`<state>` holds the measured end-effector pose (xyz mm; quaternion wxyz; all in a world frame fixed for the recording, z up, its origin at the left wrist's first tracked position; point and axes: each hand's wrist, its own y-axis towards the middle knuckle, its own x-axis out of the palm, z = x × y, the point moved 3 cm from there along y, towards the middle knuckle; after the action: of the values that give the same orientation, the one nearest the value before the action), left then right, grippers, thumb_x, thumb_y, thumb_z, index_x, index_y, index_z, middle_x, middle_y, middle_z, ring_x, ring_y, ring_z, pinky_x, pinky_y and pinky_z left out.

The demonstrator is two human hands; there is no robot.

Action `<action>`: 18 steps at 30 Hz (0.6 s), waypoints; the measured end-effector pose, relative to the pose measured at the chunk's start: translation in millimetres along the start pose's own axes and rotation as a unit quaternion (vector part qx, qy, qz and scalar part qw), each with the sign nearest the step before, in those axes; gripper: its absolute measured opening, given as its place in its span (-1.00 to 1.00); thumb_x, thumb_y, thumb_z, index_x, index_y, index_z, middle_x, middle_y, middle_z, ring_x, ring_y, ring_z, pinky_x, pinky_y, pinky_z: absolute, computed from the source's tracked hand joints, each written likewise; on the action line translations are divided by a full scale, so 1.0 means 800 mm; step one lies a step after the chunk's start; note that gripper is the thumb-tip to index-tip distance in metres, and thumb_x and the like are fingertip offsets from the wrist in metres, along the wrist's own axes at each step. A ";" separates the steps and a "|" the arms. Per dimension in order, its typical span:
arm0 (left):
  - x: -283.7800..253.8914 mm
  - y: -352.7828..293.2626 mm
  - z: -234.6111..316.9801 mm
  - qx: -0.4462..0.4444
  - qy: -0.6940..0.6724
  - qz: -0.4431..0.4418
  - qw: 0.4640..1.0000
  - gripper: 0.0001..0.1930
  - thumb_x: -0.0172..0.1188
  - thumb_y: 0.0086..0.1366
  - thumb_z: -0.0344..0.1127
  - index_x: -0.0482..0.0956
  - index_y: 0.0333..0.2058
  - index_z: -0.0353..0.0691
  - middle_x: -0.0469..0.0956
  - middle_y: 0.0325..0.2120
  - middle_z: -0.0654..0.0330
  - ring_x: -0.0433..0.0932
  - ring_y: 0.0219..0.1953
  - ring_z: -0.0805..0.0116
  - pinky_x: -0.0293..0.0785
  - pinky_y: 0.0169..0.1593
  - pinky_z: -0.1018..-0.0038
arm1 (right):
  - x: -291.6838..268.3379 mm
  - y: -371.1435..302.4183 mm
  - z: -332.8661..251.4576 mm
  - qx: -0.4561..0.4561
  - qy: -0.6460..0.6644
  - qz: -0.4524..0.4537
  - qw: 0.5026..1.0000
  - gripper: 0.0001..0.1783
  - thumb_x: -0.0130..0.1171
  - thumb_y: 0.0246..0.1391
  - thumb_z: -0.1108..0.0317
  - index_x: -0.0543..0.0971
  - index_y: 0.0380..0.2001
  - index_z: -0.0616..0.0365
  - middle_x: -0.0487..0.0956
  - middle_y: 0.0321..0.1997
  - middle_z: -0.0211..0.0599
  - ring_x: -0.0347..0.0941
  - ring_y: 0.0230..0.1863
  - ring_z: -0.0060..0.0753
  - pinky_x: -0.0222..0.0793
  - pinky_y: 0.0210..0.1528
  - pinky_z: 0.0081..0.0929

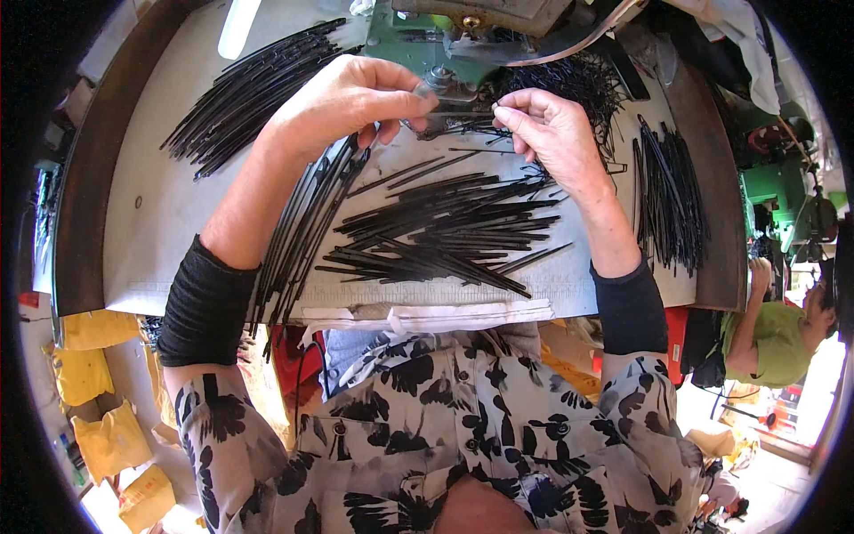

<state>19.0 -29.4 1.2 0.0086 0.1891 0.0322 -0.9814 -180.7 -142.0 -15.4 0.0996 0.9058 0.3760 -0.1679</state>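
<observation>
A thin strip (463, 114) is stretched level between my hands, in front of a machine's metal working part (440, 78). My left hand (369, 96) pinches its left end between thumb and forefinger. With thumb and fingertips closed, my right hand (547, 129) grips the right end. Long black strips (307, 222) run from under my left hand's lower fingers down past the table's near edge; whether those fingers hold them is hard to see. A loose pile of black strips (445, 227) lies on the table below my hands.
A green machine (396, 44) stands at the table's far side. Black strips (258, 93) lie at far left, more strips (669, 196) at right, and a tangled dark heap (578, 93) beside the machine. Dark raised edging (89, 205) bounds the pale table (142, 240). Another person (774, 334) sits at right.
</observation>
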 end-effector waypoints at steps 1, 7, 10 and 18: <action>0.001 -0.001 0.000 0.000 0.001 0.000 1.000 -0.75 0.18 0.16 -0.16 0.60 -0.41 -0.26 0.54 -0.61 0.31 0.37 -0.70 0.67 0.23 -0.65 0.72 | 0.002 0.000 -0.001 0.006 0.005 -0.007 1.000 -0.81 0.15 0.05 0.35 0.55 -0.31 0.24 0.51 -0.52 -0.49 0.33 -0.61 -0.77 0.25 -0.60 -0.78; 0.008 -0.008 0.011 0.047 -0.108 -0.006 0.993 -0.69 0.21 0.15 -0.12 0.59 -0.32 -0.28 0.57 -0.47 0.23 0.44 -0.57 0.65 0.36 -0.59 0.71 | 0.014 -0.001 -0.001 0.009 0.041 -0.042 0.998 -0.80 0.13 0.07 0.35 0.53 -0.29 0.28 0.54 -0.48 -0.44 0.34 -0.61 -0.75 0.28 -0.60 -0.77; 0.008 -0.009 0.013 0.058 -0.150 -0.005 0.987 -0.69 0.23 0.13 -0.13 0.59 -0.29 -0.28 0.57 -0.47 0.23 0.45 -0.56 0.63 0.37 -0.56 0.72 | 0.018 -0.003 -0.004 0.018 0.075 -0.052 0.996 -0.80 0.11 0.09 0.35 0.53 -0.29 0.28 0.54 -0.46 -0.40 0.36 -0.60 -0.73 0.31 -0.60 -0.76; 0.005 -0.008 0.018 0.056 -0.140 0.050 0.987 -0.78 0.24 0.12 -0.24 0.59 -0.32 -0.26 0.50 -0.61 0.31 0.42 -0.58 0.65 0.33 -0.54 0.72 | 0.026 -0.005 -0.002 0.025 0.121 -0.081 0.989 -0.79 0.11 0.09 0.34 0.52 -0.30 0.29 0.55 -0.46 -0.35 0.38 -0.60 -0.71 0.33 -0.59 -0.77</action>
<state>9.8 -23.9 13.6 0.0516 0.0516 -0.0340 -0.9968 -169.6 -125.3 -22.1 0.0169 0.8884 0.4527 -0.0740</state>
